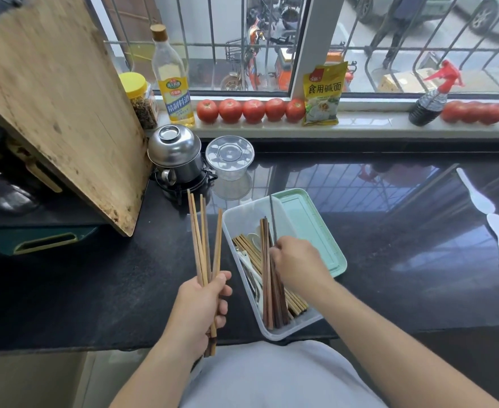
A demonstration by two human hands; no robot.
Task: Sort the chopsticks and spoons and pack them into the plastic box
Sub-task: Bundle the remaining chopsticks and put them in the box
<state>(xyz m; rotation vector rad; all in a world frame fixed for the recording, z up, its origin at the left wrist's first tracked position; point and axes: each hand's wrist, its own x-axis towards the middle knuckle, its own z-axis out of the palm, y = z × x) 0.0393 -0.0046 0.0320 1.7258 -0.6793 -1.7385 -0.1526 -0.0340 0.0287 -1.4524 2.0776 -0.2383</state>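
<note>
Four light wooden chopsticks (205, 242) being gripped upright in left hand (204, 301); right hand (297, 265) pinching one dark chopstick (272, 217) over plastic box (242, 214).

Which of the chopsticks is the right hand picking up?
The single thin dark grey chopstick pinched by the right hand, standing up over the plastic box. The others are wooden: some in the box, some in the left hand.

Printed on yellow packet (322, 95): 食用碱面. On bottle (172, 81) label: 精制料酒 in large characters; smaller print above too blurred to read.
</note>
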